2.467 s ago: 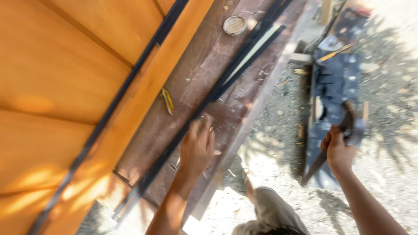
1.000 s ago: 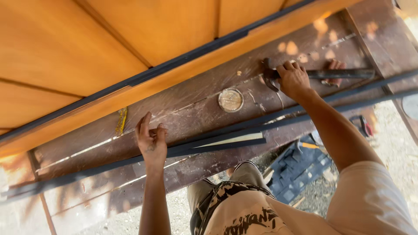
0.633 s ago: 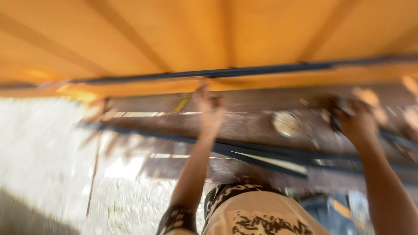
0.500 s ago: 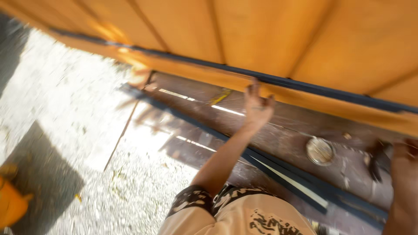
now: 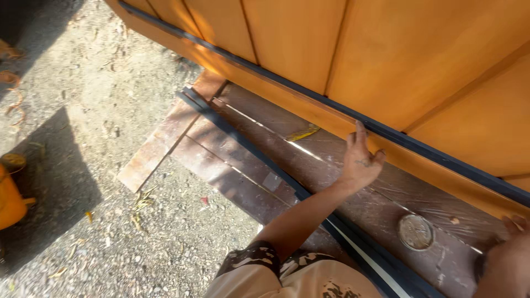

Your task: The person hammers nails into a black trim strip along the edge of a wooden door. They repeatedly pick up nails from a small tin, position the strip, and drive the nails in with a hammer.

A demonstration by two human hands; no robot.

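My left hand is stretched out with fingers apart, its fingertips close to the lower edge of a big orange wooden panel framed by a dark metal strip. Whether the fingers touch the strip I cannot tell. The hand holds nothing. Under it lie brown, worn planks with a long dark metal bar running across them. My right hand shows only partly at the lower right corner near the panel's edge; its grip is unclear. A round metal lid rests on the planks between the hands.
Gravel ground with dry leaves spreads to the left. An orange container stands at the left edge in shadow. A small yellowish scrap lies on the planks near the panel.
The view has swung left toward the gravel. My left hand has stayed reaching up by the panel's lower edge, and my right hand has slid to the frame's corner.
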